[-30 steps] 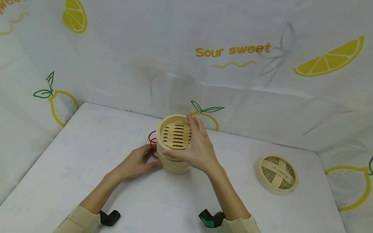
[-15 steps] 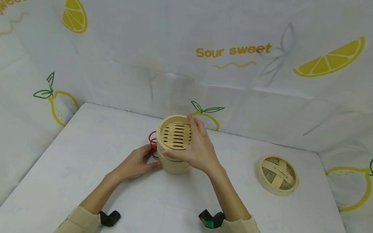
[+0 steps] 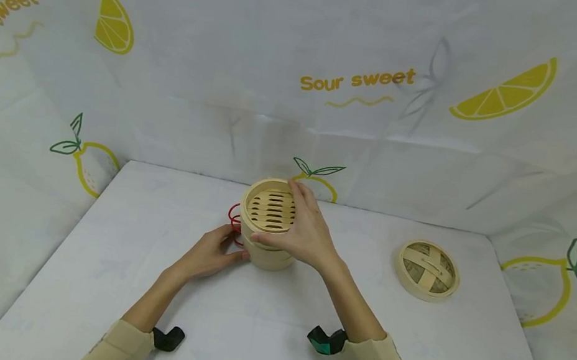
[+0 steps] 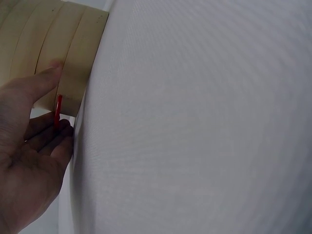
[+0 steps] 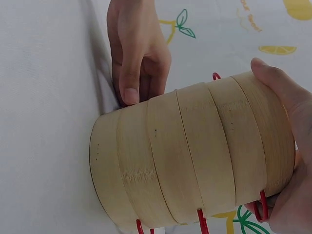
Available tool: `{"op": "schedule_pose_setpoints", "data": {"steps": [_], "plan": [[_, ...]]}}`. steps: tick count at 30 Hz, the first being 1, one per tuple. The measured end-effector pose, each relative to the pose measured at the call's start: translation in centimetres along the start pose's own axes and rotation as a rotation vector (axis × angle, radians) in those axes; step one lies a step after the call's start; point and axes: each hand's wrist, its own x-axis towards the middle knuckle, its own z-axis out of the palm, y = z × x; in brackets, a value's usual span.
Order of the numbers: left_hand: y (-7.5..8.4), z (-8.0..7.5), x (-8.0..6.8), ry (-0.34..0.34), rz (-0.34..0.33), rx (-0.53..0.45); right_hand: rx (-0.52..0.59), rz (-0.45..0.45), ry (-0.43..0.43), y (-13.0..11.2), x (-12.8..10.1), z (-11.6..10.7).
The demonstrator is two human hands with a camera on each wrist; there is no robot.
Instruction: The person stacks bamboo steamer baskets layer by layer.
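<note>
Bamboo steamer stack (image 5: 185,151), upright on the white table (image 3: 249,356), near the middle of the back edge, with a slotted floor (image 3: 271,210) inside the top tier (image 3: 253,187). At its right, the right hand (image 3: 308,228), grasping the top tier, thumb on the near side, fingers at the far rim. At its left, the left hand (image 3: 209,252), with the thumb against a lower tier (image 5: 137,161) and fingers bent beside red cord loops (image 3: 233,228); cannot tell whether grasping a loop or merely resting there. Well apart, near the table's back right corner, a round bamboo lid (image 3: 428,270) with crossed strips. On both forearms, beige sleeves (image 3: 123,344); beyond the back edge, a white backdrop (image 3: 203,40) printed with lemons.
</note>
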Motion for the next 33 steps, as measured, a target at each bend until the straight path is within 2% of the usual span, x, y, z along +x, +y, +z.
{"op": "schedule_pose_setpoints", "data": {"steps": [10, 16, 22, 33], "plan": [[-0.2, 0.1, 0.3, 0.012, 0.044, 0.018, 0.035, -0.018, 0.05, 0.5, -0.2, 0.2], [-0.3, 0.1, 0.2, 0.007, 0.034, 0.023, 0.085, -0.039, 0.044, 0.8, -0.5, 0.2], [-0.3, 0.2, 0.1, 0.003, 0.025, -0.005, 0.086, -0.07, 0.016, 1.3, -1.0, -0.2], [-0.3, 0.0, 0.1, -0.014, 0.011, -0.018, 0.091, -0.114, 0.024, 2.9, -2.4, -1.8]]}}
